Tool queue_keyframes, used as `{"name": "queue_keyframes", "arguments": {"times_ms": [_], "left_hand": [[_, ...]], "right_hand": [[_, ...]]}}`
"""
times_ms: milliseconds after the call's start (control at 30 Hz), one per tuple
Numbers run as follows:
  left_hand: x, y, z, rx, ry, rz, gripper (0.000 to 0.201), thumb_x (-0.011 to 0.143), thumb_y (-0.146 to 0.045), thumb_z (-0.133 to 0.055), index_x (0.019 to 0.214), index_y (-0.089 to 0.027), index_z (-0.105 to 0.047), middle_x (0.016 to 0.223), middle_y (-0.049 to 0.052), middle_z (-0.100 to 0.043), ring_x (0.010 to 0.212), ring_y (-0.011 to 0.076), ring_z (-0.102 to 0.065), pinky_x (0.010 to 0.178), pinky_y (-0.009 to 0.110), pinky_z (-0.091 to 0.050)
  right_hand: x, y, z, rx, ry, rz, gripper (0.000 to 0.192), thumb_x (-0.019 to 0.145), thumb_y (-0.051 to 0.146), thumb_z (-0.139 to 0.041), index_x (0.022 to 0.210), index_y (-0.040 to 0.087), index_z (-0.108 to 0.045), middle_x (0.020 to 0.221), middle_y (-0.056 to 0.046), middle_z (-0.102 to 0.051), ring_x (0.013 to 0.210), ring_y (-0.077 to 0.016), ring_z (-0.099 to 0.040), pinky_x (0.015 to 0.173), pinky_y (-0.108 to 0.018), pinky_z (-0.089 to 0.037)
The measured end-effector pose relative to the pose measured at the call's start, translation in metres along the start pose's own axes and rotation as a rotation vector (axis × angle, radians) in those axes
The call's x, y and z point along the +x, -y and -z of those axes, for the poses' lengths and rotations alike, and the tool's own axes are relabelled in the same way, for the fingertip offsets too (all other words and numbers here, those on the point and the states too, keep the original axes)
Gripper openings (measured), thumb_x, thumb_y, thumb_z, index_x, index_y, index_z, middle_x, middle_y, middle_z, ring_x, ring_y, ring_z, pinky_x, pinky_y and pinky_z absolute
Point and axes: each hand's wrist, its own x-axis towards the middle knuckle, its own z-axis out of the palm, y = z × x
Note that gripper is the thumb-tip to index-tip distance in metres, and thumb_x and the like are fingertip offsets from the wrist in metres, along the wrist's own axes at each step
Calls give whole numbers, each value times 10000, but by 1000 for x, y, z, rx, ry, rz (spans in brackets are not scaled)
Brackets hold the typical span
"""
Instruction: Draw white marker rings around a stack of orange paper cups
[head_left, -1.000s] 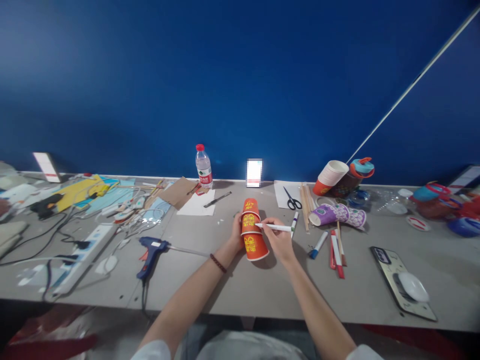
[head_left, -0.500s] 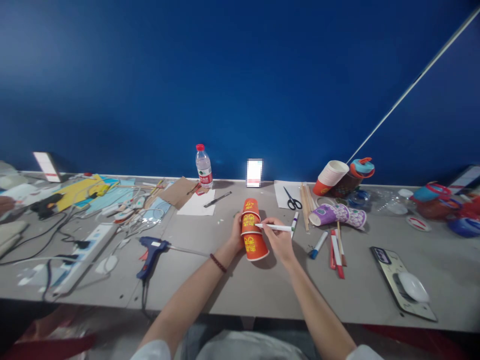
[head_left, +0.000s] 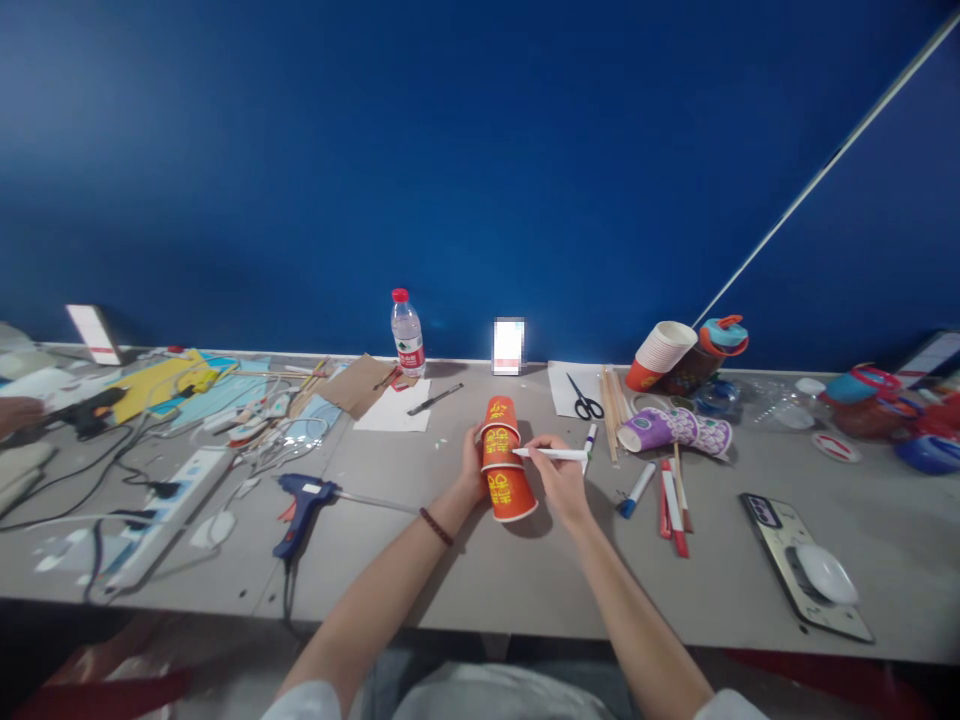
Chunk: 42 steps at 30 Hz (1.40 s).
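Note:
Several red paper cups [head_left: 508,492] with yellow lettering are joined end to end in a column, tilted a little over the table. My left hand [head_left: 472,462] is closed around the column's left side, its fingers partly hidden behind the cups. In my right hand [head_left: 561,480] is a white marker pen [head_left: 559,454], pinched between thumb and fingers. The pen's tip points left at the middle cup; whether it touches the surface I cannot tell. Beyond my right hand lies another marker with a green band [head_left: 590,440].
A blue hot glue gun [head_left: 306,505] lies left of my arm. Black scissors [head_left: 586,402], wooden sticks [head_left: 609,415], purple cups [head_left: 675,432] and red markers [head_left: 673,505] are on the right. Behind stand a water bottle [head_left: 407,335] and a lit phone [head_left: 509,346]. Another person's hand [head_left: 19,412] shows far left.
My hands and the cups stay almost in place; the marker pen has shifted very slightly. At the far left, the other person's hand has come further into view by a black tool.

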Motion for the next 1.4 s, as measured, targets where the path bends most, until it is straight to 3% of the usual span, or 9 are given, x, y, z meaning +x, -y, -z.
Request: {"name": "queue_keyframes", "arguments": {"times_ms": [233,900,1400], "left_hand": [[-6,-1,-4,-7,8,-1,363,833,-398,-483,876,-85,-661,694,124,-695,614,236,-652,623,332,-510],[-7,-2,0,-2,109,29,399,795,-467,-585,925,-97,-657,713,103,-692,595,222,-634,629,330,-489],[-6,-2,-1,24,43,25,375,826,-469,-529,829,-114,-651,650,90,-674,569,207,-630,591,318,-503]], "right_hand": [[1,-2,3,61,-30,-31,209,739,410,-691,765,210,-637,747,-16,-679,754,-196,-657,718,-317,-500],[-1,5,-2,4,22,-7,255,734,460,-692,756,213,-635,719,-20,-666,691,-188,-632,659,-311,-506],[-2,6,-1,-17,55,25,198,749,400,-666,744,204,-637,710,-20,-664,688,-183,-613,645,-300,-494]]}}
